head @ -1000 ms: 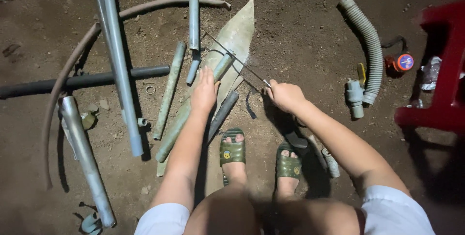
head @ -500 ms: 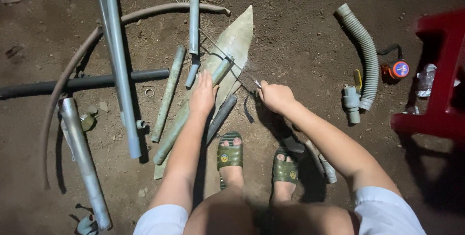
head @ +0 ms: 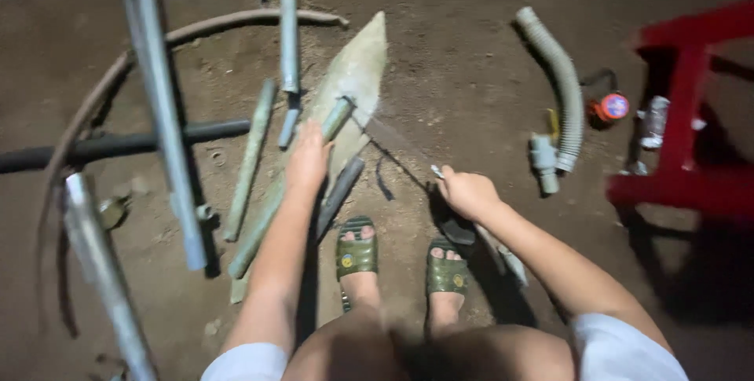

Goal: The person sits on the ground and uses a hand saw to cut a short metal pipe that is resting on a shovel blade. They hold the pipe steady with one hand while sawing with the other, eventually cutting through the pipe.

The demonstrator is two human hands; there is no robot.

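**Squatting over pipe offcuts, blade across the short pipe**

Person crouched on the dirt floor (head: 471,51), green sandals (head: 357,254) planted, camera looking straight down.

Left hand (head: 308,159): palm down, fingers flat, pressing on a short greenish pipe (head: 338,116) that lies across a pale pointed slab (head: 357,67). Not wrapped around it, just pinning it.

Right hand (head: 465,192): closed into a fist around the end of a thin saw blade (head: 397,144). Blade is motion-blurred; runs from the fist up-left toward the short pipe, and seems to meet it just past the left fingertips. Exact contact point too blurred to tell.

Around them:
- dark pipe piece (head: 342,192) just beside the left wrist, angled toward the left sandal
- long green pipe (head: 250,163) left of the forearm, well clear of the hand
- grey metal tube (head: 161,106) further left, running top to bottom
- second grey tube (head: 289,23) above the left hand, near vertical
- black pipe (head: 118,145) lying crosswise under the tube
- curved brown hose (head: 228,23) arcing over the lot
- corrugated grey hose (head: 559,86) to the right, fitting at its lower end
- red stool (head: 691,114) at the far right edge.
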